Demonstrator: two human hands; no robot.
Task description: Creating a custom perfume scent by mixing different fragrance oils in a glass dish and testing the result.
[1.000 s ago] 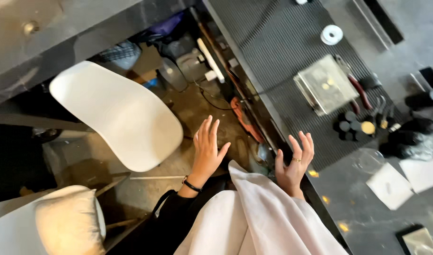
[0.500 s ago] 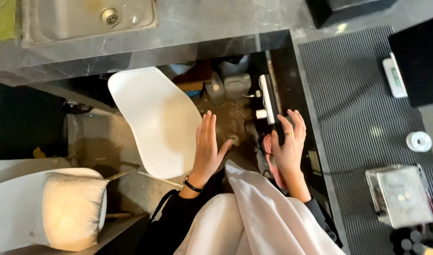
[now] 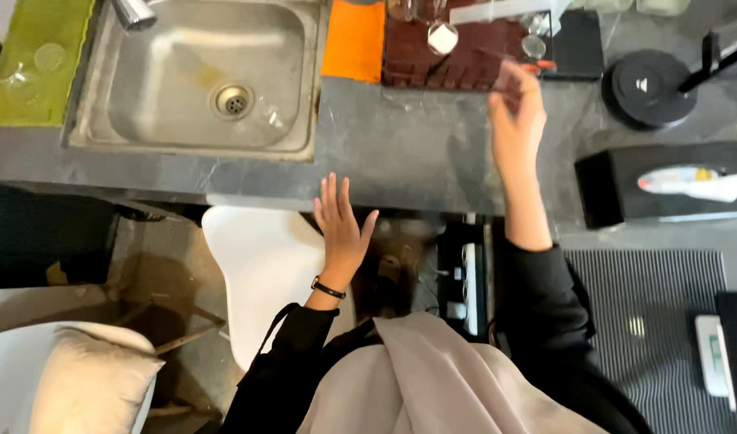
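My left hand (image 3: 342,221) is spread open with its fingers apart, hovering at the near edge of the dark stone counter (image 3: 400,161), above a white chair (image 3: 260,273). It holds nothing. My right hand (image 3: 515,112) is stretched far forward over the counter. Its fingertips are at the near edge of a brown drying mat (image 3: 457,52) that carries clear glasses (image 3: 442,36). Something clear and blurred lies at the fingertips, and I cannot make out whether the hand grips it. Both arms are in black sleeves.
A steel sink (image 3: 191,80) is set in the counter at left, between a green cloth (image 3: 39,64) and an orange cloth (image 3: 352,40). A black round device (image 3: 646,88) and a black tissue box (image 3: 666,189) sit at right. A ribbed mat (image 3: 650,321), power strip (image 3: 470,289) and cushion (image 3: 87,386) lie below.
The view has swung from the ribbed mat to the sink counter. My right hand has risen from near my lap and reached out to the brown mat. The left hand stays open.
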